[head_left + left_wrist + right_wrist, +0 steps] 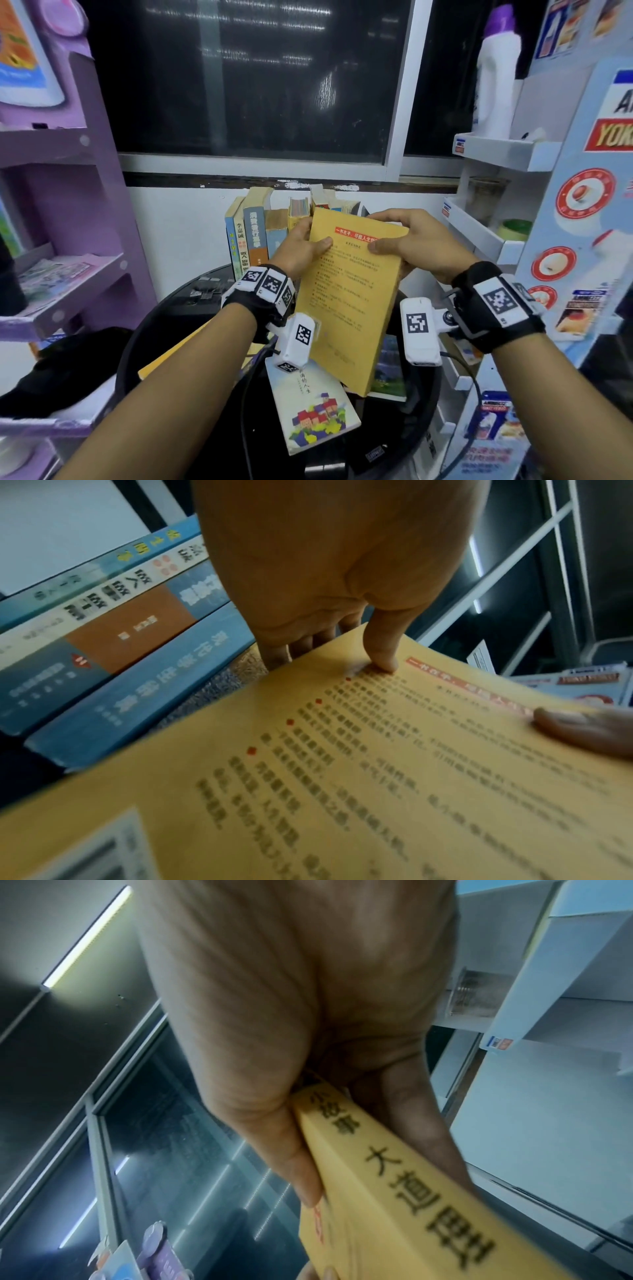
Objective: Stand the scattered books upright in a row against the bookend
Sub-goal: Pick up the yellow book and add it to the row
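I hold a thick yellow book (349, 301) in the air with both hands, its back cover with red banner and text facing me. My left hand (301, 240) grips its upper left edge, thumb on the cover (383, 664), fingers behind. My right hand (411, 236) grips the upper right corner at the spine (394, 1177), thumb on the cover. Behind it several books (250, 236) stand upright in a row at the back of the round black table (191, 301). The bookend is hidden. An illustrated book (311, 404) and a yellow one (171, 353) lie flat below.
A purple shelf unit (68, 205) stands on the left. A white and blue display rack (513, 240) with a white bottle (496, 78) stands on the right. A dark window (246, 78) is behind the table. Another book (390, 373) lies under the yellow one's lower end.
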Available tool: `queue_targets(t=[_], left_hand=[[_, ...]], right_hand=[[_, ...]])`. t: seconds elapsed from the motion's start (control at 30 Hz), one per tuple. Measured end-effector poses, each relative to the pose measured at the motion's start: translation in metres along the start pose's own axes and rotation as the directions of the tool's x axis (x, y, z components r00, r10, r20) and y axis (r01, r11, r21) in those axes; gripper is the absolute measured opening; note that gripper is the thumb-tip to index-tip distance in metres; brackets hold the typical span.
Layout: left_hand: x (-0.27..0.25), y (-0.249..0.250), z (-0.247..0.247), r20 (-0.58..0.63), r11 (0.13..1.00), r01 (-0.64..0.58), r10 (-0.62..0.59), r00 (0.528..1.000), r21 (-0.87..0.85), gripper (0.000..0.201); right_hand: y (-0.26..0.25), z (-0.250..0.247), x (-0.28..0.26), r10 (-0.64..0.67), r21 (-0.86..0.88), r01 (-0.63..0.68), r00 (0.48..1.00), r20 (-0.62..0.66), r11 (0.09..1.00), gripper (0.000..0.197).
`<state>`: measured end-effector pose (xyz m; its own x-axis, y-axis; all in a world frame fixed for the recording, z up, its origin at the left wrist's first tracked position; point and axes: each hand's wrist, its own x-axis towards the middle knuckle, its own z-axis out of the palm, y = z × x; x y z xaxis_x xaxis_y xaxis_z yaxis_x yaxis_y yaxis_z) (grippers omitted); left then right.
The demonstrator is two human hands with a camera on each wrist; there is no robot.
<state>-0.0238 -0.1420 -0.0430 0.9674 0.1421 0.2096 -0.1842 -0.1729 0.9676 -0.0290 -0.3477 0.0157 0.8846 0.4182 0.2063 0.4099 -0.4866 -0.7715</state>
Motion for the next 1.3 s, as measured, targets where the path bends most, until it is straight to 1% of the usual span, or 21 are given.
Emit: queue_targets(t=[0.1, 0.2, 0.27, 0.33, 0.4, 0.43, 0.57, 0.77, 0.93, 1.13, 1.23, 1.3], left_hand=[[0.007, 0.003, 0.005, -0.008, 0.992, -0.065, 0.066, 0.998, 0.113, 0.039], [0.017, 0.004, 0.009, -0.064, 0.946, -0.159, 0.184, 0.981, 0.282, 0.043], [0.022, 0.007, 0.010, -0.123, 0.882, -0.224, 0.298, 0.947, 0.415, 0.043], [0.028, 0.013, 0.012, -0.156, 0.804, -0.265, 0.401, 0.903, 0.532, 0.042], [0.035, 0.018, 0.014, -0.153, 0.710, -0.266, 0.467, 0.871, 0.652, 0.044], [0.039, 0.019, 0.015, -0.146, 0.672, -0.259, 0.483, 0.863, 0.694, 0.045], [0.054, 0.022, 0.020, -0.089, 0.562, -0.251, 0.508, 0.857, 0.788, 0.047], [0.076, 0.013, 0.025, -0.037, 0.465, -0.214, 0.473, 0.880, 0.859, 0.048], [0.092, 0.005, 0.031, 0.001, 0.446, -0.216, 0.434, 0.901, 0.868, 0.051], [0.106, -0.003, 0.029, 0.033, 0.379, -0.204, 0.413, 0.910, 0.903, 0.049], [0.111, -0.010, 0.024, 0.038, 0.341, -0.202, 0.432, 0.901, 0.918, 0.046], [0.113, -0.015, 0.021, 0.034, 0.339, -0.212, 0.462, 0.886, 0.917, 0.041]], right_hand=[[-0.003, -0.002, -0.001, -0.001, -0.076, -0.002, 0.999, -0.040, 0.997, 0.044], [-0.002, -0.006, 0.000, 0.005, -0.117, -0.014, 0.997, -0.078, 0.993, 0.046], [-0.001, -0.009, 0.000, 0.010, -0.133, -0.023, 0.995, -0.102, 0.991, 0.047], [0.001, -0.013, 0.001, 0.014, -0.149, -0.032, 0.993, -0.119, 0.988, 0.048], [0.002, -0.017, 0.001, 0.016, -0.149, -0.037, 0.990, -0.138, 0.988, 0.050], [0.003, -0.020, 0.001, 0.015, -0.150, -0.038, 0.989, -0.150, 0.988, 0.050], [0.007, -0.031, 0.000, 0.025, -0.155, -0.056, 0.981, -0.194, 0.986, 0.052], [0.006, -0.039, 0.006, 0.006, -0.168, -0.046, 0.974, -0.227, 0.985, 0.048], [0.009, -0.032, 0.021, -0.033, -0.223, -0.026, 0.966, -0.258, 0.975, 0.052], [0.015, -0.023, 0.042, -0.043, -0.209, -0.020, 0.955, -0.292, 0.978, 0.051], [0.016, -0.018, 0.053, -0.027, -0.209, -0.035, 0.958, -0.286, 0.977, 0.052], [0.016, -0.017, 0.059, -0.017, -0.216, -0.043, 0.963, -0.270, 0.975, 0.051]])
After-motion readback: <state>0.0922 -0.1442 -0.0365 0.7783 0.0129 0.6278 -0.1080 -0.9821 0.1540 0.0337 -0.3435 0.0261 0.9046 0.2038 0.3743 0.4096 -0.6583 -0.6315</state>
